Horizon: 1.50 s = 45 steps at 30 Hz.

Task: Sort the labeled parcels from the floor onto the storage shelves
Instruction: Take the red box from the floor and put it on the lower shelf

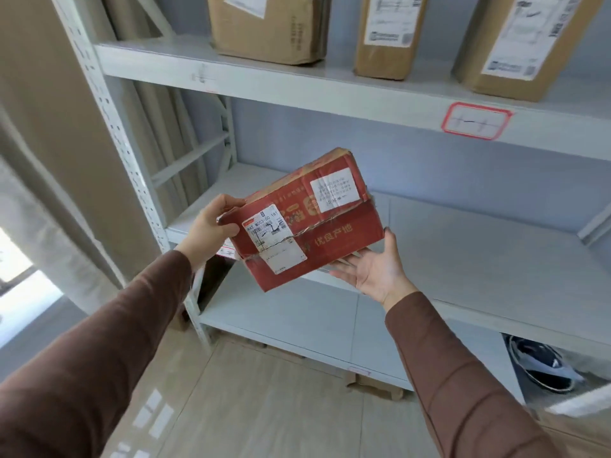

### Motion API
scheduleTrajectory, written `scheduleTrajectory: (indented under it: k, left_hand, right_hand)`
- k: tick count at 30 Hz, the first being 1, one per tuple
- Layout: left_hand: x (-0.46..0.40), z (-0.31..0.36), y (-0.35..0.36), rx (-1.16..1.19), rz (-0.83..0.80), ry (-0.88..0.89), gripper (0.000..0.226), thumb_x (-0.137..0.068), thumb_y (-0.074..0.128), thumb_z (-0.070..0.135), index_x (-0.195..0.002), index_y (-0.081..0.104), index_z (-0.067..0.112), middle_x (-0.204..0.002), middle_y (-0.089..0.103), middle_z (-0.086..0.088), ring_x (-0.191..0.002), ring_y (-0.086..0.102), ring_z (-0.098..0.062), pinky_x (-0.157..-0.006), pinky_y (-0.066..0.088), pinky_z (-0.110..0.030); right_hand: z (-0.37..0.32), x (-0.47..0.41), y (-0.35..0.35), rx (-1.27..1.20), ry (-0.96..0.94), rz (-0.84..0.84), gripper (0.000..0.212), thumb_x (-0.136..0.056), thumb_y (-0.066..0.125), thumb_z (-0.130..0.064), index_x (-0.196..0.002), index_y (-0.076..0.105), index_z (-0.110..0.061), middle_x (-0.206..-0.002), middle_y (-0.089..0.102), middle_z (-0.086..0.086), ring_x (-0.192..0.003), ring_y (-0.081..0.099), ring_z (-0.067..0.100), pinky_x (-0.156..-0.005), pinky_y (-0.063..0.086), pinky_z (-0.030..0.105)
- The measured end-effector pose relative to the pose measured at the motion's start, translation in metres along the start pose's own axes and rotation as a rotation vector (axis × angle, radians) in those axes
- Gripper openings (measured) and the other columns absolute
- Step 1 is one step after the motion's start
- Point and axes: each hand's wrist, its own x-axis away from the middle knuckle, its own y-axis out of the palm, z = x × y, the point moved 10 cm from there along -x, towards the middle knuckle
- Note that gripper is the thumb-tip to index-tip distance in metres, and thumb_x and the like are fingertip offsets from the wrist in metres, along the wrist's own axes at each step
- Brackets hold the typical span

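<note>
Parcel (307, 219): red cardboard printed with gold characters and motifs; worn tan edge along the top. It carries three white labels (264, 228) with black print; one shows a barcode.

Sleeves (109, 345): plain dark brown, both arms.

Shelving unit (330, 87): pale grey-white boards; the white upright (109, 127) is perforated with a regular row of holes.

Shelf tag (476, 120): white, bordered in red.

Boxes (267, 26) on the upper shelf: plain brown cardboard, each with a white label printed in black.

Wall behind the shelves: pale blue-grey. Curtain (43, 120) at left: beige.

Floor (264, 408): light beige tile, glossy.

Object (542, 368) on the lowest shelf at right: black and white.
</note>
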Motion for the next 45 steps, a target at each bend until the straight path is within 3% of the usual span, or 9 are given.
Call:
scheduleTrajectory:
  k: [9,12,18,23,30,33,36,40,45]
  left_hand:
    - [-0.071,-0.054,-0.088,-0.056,-0.071,-0.078,0.052,-0.087,0.068,-0.006,-0.107,0.069,0.043,-0.112,0.071,0.013,-0.092,0.074,-0.007,-0.075,0.062,-0.025]
    - [-0.074,-0.071,-0.095,-0.070,-0.064,-0.083,0.053,-0.087,0.068,-0.007,-0.105,0.066,0.043,-0.113,0.065,0.019,-0.085,0.071,0.005,-0.067,0.058,-0.016]
    - [-0.084,-0.096,-0.105,-0.069,-0.033,-0.080,0.044,-0.089,0.067,-0.006,-0.123,0.064,0.021,-0.144,0.041,0.017,-0.096,0.062,0.011,-0.068,0.054,-0.007]
    - [-0.097,-0.093,-0.111,-0.056,-0.043,-0.046,0.045,-0.089,0.068,-0.004,-0.107,0.063,0.037,-0.116,0.053,0.046,-0.098,0.065,0.010,-0.076,0.061,-0.020]
    - [-0.118,-0.093,-0.105,-0.191,-0.096,0.020,0.054,-0.087,0.068,-0.004,-0.120,0.061,0.039,-0.166,0.027,0.008,-0.152,0.029,-0.015,-0.108,0.049,-0.040]
    - [-0.115,-0.106,-0.102,-0.145,-0.128,0.008,0.077,-0.087,0.071,-0.002,-0.142,0.044,0.045,-0.143,0.047,0.034,-0.128,0.055,0.001,-0.100,0.057,-0.042]
    - [-0.109,-0.140,-0.100,-0.047,-0.140,-0.123,0.108,-0.088,0.076,0.003,-0.157,0.007,0.049,-0.131,0.061,0.016,-0.119,0.063,-0.005,-0.096,0.056,-0.036]
    - [-0.105,-0.176,-0.099,-0.078,-0.121,-0.188,0.072,-0.083,0.085,0.021,-0.140,0.042,0.031,-0.114,0.072,0.018,-0.103,0.070,0.001,-0.092,0.061,-0.035]
    - [-0.104,-0.203,-0.093,-0.079,-0.113,-0.231,0.072,-0.082,0.085,0.024,-0.134,0.036,0.033,-0.114,0.070,0.012,-0.093,0.071,0.003,-0.077,0.060,-0.017]
  right_hand:
    - [0.070,-0.076,0.010,-0.036,-0.254,0.395,0.020,-0.110,0.048,-0.019,-0.125,0.058,-0.011,-0.122,0.068,0.019,-0.086,0.076,0.023,-0.073,0.063,0.036]
    - [0.072,-0.083,0.012,0.182,-0.299,0.452,0.042,-0.110,0.047,-0.012,-0.151,0.043,-0.019,-0.139,0.064,0.014,-0.099,0.073,0.025,-0.086,0.059,0.034]
    - [0.070,-0.090,0.022,0.446,-0.332,0.531,0.029,-0.110,0.042,-0.038,-0.128,0.054,-0.019,-0.128,0.068,0.010,-0.100,0.073,0.021,-0.082,0.060,0.030]
    - [0.075,-0.108,0.033,0.466,-0.402,0.481,0.044,-0.091,0.075,-0.042,-0.121,0.050,-0.022,-0.127,0.065,0.003,-0.111,0.072,0.014,-0.080,0.062,0.028]
    - [0.086,-0.137,0.027,0.619,-0.369,0.527,0.026,-0.096,0.073,-0.023,-0.105,0.049,-0.021,-0.122,0.065,0.008,-0.115,0.066,0.023,-0.094,0.057,0.036]
    - [0.087,-0.142,0.020,0.699,-0.376,0.579,0.026,-0.094,0.075,-0.026,-0.105,0.051,-0.021,-0.114,0.069,0.002,-0.111,0.067,0.021,-0.098,0.053,0.040]
    - [0.087,-0.146,0.019,0.778,-0.367,0.626,0.027,-0.094,0.074,-0.028,-0.107,0.054,-0.016,-0.113,0.068,0.004,-0.110,0.065,0.022,-0.100,0.052,0.043]
    - [0.087,-0.147,0.027,0.863,-0.396,0.623,0.040,-0.091,0.077,-0.030,-0.122,0.052,-0.020,-0.115,0.066,-0.006,-0.112,0.065,0.017,-0.089,0.049,0.029]
    - [0.085,-0.154,0.044,0.901,-0.422,0.548,0.070,-0.087,0.081,-0.039,-0.144,0.040,-0.036,-0.123,0.066,-0.022,-0.109,0.064,-0.003,-0.083,0.048,0.016]
